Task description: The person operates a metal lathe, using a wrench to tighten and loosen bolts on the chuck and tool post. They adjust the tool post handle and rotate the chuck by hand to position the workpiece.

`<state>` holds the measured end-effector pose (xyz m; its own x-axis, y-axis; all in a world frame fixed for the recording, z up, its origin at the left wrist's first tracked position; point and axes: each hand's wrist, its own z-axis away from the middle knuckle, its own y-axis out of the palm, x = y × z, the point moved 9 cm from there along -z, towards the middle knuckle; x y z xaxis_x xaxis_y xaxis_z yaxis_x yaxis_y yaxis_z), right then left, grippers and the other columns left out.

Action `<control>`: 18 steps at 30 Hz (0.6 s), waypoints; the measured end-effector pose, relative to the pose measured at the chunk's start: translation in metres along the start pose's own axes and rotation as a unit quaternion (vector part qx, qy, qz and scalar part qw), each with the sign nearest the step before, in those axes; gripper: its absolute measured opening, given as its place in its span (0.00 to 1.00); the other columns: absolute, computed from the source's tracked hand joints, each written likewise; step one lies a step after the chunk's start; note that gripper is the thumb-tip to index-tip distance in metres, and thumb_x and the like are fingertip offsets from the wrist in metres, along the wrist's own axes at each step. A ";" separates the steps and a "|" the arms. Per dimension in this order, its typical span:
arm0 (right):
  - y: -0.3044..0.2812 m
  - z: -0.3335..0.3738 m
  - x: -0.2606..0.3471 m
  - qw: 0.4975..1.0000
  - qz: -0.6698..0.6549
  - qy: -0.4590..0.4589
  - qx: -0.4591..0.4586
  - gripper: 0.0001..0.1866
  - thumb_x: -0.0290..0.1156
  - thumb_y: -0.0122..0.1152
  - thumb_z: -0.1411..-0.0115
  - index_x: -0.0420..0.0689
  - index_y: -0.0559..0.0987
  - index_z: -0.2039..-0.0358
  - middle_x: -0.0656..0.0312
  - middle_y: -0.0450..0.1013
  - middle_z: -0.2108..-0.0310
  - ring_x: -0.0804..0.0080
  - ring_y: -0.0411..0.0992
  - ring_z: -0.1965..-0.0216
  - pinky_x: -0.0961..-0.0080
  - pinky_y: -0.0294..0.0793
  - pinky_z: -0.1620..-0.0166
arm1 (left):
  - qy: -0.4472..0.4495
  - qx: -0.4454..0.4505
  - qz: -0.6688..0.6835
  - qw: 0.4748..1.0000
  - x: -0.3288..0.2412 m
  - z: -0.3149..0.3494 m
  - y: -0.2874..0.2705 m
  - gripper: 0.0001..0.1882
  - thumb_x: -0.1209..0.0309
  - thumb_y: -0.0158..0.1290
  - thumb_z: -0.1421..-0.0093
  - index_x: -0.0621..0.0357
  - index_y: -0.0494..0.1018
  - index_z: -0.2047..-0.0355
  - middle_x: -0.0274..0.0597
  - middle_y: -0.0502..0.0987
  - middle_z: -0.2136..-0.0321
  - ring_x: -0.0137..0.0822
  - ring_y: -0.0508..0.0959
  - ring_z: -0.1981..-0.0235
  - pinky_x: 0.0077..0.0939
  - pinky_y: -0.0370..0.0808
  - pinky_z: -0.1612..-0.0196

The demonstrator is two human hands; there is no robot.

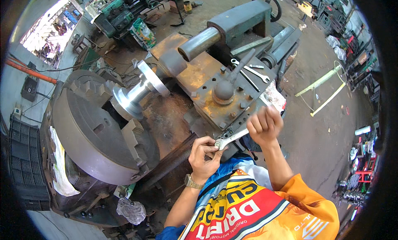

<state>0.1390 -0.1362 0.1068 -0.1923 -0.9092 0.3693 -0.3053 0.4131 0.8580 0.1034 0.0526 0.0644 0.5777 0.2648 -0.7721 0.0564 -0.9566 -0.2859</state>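
wrenching judged under way, not complete; seating of the wrench unclear. left hand pinches one end of it; right hand, blurred, curls at the other, grip cannot be told. wrench lies between both, beside the near edge of the tool post. beyond: second wrench on the post; shiny workpiece at the chuck.

The right hand is blurred and hides one end of the wrench; the lower picture edge cuts off the shirt.
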 end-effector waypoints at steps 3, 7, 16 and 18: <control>0.002 -0.030 -0.018 0.973 0.183 0.084 -0.116 0.24 0.42 0.56 0.32 0.50 0.65 0.85 0.72 0.58 0.92 0.83 0.53 0.93 0.79 0.50 0.87 | -0.014 -0.015 0.003 1.000 0.006 0.001 0.000 0.19 0.77 0.72 0.54 0.60 0.72 0.67 0.43 0.77 0.67 0.35 0.79 0.68 0.26 0.78 0.65; 0.068 -0.057 -0.079 0.917 0.341 0.200 0.051 0.16 0.41 0.67 0.37 0.42 0.76 0.73 0.74 0.63 0.89 0.89 0.58 0.88 0.82 0.51 0.85 | -0.115 0.000 0.096 0.989 0.030 0.004 0.008 0.23 0.77 0.72 0.54 0.64 0.73 0.59 0.44 0.78 0.67 0.34 0.79 0.72 0.25 0.77 0.66; 0.035 -0.038 -0.033 0.984 0.162 0.078 -0.015 0.15 0.41 0.52 0.29 0.40 0.73 0.60 0.70 0.60 0.82 0.81 0.57 0.83 0.81 0.55 0.79 | -0.106 0.106 0.122 0.981 0.026 -0.005 0.010 0.21 0.80 0.69 0.53 0.66 0.76 0.58 0.41 0.78 0.60 0.30 0.78 0.62 0.24 0.77 0.57; 0.017 -0.020 -0.020 0.982 0.155 0.014 -0.104 0.17 0.43 0.48 0.27 0.40 0.72 0.58 0.67 0.60 0.78 0.80 0.58 0.78 0.80 0.59 0.73 | -0.108 0.098 0.132 0.980 0.024 -0.005 0.008 0.21 0.79 0.70 0.53 0.66 0.76 0.58 0.41 0.78 0.61 0.30 0.78 0.61 0.24 0.77 0.56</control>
<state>0.1560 -0.1123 0.1215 -0.2201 -0.7431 0.6319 -0.0372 0.6537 0.7558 0.1223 0.0503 0.0464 0.3630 0.0514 -0.9304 -0.2422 -0.9590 -0.1475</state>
